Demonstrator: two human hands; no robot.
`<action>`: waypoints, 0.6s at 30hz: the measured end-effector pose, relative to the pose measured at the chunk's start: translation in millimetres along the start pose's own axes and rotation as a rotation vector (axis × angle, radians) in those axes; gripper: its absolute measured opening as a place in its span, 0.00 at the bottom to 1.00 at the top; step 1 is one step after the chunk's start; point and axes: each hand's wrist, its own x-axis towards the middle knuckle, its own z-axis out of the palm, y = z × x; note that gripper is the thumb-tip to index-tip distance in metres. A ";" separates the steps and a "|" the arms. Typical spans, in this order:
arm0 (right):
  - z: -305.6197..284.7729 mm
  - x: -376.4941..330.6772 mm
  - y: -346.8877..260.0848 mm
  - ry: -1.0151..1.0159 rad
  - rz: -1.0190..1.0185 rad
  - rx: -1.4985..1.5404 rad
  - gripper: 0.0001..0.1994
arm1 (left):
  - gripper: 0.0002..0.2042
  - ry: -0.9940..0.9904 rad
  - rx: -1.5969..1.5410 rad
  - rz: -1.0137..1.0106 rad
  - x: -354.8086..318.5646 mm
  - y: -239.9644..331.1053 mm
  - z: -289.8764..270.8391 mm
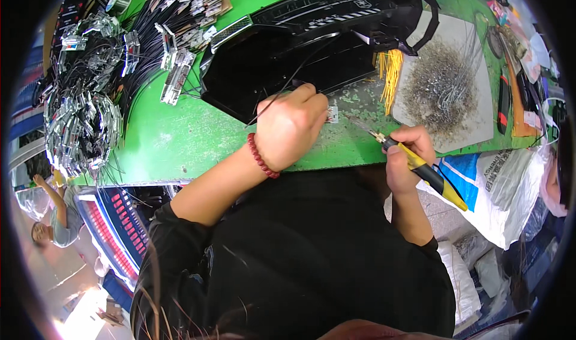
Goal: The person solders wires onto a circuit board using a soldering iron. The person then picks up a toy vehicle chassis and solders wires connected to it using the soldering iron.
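Observation:
My left hand (291, 127), a red bead bracelet at its wrist, is closed at the near edge of a black plastic toy car shell (336, 19). What its curled fingers grip, if anything, is hidden. Beside those fingers lies a small silvery piece (333, 114). A thin dark wire arcs over the shell's hollow inside. My right hand (410, 157) is wrapped round a soldering iron (432, 178) with a yellow and black handle. Its metal tip points left toward the small piece, apparently apart from it.
On the green bench (156, 154), bundles of silvery parts with black wires (84, 124) crowd the left. Yellow wires (391, 79) lie beside a pale board (480, 115) covered in grey bits. Red-black pliers (503, 103) lie right. Another person (60, 220) is far left.

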 end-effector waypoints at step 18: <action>10.7 5.6 5.5 -0.020 -0.011 -0.101 0.10 | 0.03 0.017 -0.047 0.016 0.5 -3.8 1.0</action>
